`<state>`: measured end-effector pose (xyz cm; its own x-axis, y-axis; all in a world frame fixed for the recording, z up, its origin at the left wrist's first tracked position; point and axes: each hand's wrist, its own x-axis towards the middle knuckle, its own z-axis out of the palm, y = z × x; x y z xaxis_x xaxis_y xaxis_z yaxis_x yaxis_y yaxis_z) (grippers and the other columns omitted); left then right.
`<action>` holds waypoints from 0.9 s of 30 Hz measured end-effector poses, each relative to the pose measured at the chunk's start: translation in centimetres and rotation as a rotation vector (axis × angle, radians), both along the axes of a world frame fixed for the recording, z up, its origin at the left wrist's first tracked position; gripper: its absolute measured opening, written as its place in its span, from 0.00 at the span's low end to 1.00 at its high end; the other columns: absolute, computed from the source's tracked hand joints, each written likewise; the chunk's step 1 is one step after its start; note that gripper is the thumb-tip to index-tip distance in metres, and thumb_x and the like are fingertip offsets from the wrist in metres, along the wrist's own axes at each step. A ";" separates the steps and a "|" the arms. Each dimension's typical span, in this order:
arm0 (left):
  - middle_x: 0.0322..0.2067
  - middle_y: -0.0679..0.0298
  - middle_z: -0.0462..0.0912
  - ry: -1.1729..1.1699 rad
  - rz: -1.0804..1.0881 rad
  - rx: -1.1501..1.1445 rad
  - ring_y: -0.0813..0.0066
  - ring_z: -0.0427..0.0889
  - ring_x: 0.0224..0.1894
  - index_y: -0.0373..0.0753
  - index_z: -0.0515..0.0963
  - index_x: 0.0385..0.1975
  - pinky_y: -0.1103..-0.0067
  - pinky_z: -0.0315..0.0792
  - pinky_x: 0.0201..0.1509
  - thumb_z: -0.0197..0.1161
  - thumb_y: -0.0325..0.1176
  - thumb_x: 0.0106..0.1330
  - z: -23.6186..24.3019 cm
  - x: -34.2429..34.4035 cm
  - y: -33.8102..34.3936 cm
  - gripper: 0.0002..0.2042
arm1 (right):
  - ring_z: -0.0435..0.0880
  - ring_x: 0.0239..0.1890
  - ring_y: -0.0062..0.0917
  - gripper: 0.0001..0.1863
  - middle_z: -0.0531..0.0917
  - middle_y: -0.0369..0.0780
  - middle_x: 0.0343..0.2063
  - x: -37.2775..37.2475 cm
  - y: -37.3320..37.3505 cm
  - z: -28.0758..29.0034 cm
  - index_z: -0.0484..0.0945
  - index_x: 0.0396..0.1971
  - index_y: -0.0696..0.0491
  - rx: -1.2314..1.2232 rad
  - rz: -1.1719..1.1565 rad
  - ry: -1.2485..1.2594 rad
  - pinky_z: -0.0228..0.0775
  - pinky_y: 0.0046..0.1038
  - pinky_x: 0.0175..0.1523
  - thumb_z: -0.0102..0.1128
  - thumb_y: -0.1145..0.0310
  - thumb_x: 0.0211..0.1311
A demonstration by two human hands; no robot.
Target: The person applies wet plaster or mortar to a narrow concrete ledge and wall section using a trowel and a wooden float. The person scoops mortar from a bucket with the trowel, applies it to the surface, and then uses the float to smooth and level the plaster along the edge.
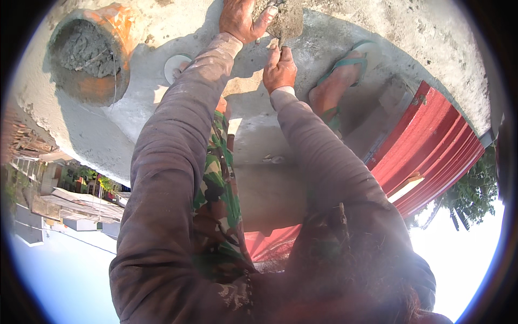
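My right hand [279, 68] is closed round the handle of a trowel. The trowel's flat blade [288, 21], smeared with grey-brown mortar, points away from me at the top edge. Just left of the blade is my left hand [237, 21], its thumb stretched out toward the blade. The upper edge cuts off its other fingers, so what they touch is hidden. Both hands are low over a rough grey cement surface [253, 140]. At the far left, an orange bucket [123, 27] holds wet grey mortar [89, 51].
My feet stand on the cement in sandals, the right one with a green strap [345, 65]. Red corrugated roofing sheets [426, 146] lie close on the right. Rooftops [81, 202] show beyond the edge at left, green leaves [469, 189] at right.
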<state>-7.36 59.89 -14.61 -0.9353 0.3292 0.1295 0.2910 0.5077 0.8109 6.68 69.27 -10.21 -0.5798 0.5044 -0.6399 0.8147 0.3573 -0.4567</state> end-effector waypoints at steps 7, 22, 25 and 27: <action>0.65 0.44 0.73 -0.284 0.228 0.379 0.44 0.68 0.70 0.29 0.70 0.66 0.61 0.59 0.76 0.53 0.44 0.76 1.6 0.4 1.2 0.27 | 0.78 0.41 0.65 0.20 0.81 0.62 0.32 -1.8 -1.6 0.7 0.72 0.36 0.60 -0.245 0.108 0.074 0.69 0.55 0.45 0.47 0.55 0.77; 0.58 0.39 0.74 0.645 0.429 -0.341 0.39 0.77 0.60 0.23 0.66 0.62 0.59 0.73 0.63 0.41 0.28 0.79 19.9 -5.2 -24.6 0.18 | 0.84 0.40 0.50 0.16 0.82 0.52 0.41 -11.8 -17.2 24.1 0.75 0.46 0.56 -0.372 0.543 0.257 0.75 0.48 0.45 0.54 0.58 0.73; 0.64 0.37 0.69 0.598 0.398 -0.542 0.31 0.70 0.66 0.22 0.60 0.66 0.54 0.67 0.70 0.40 0.30 0.80 20.8 -4.8 -26.5 0.21 | 0.83 0.45 0.52 0.19 0.81 0.53 0.47 -12.3 -16.5 22.5 0.75 0.50 0.58 -0.296 0.496 0.191 0.74 0.49 0.49 0.53 0.56 0.73; 0.68 0.35 0.64 0.392 0.440 -0.386 0.29 0.63 0.70 0.21 0.56 0.69 0.51 0.59 0.75 0.42 0.36 0.80 21.7 -3.7 -24.4 0.26 | 0.83 0.45 0.54 0.19 0.82 0.54 0.45 -11.7 -12.7 21.0 0.75 0.50 0.58 -0.253 0.361 0.187 0.74 0.49 0.50 0.53 0.57 0.73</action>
<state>-11.07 35.50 7.09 -0.9003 0.0216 0.4347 0.2267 0.8758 0.4261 -5.04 56.61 10.82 -0.8062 0.0911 -0.5846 0.5545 0.4608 -0.6930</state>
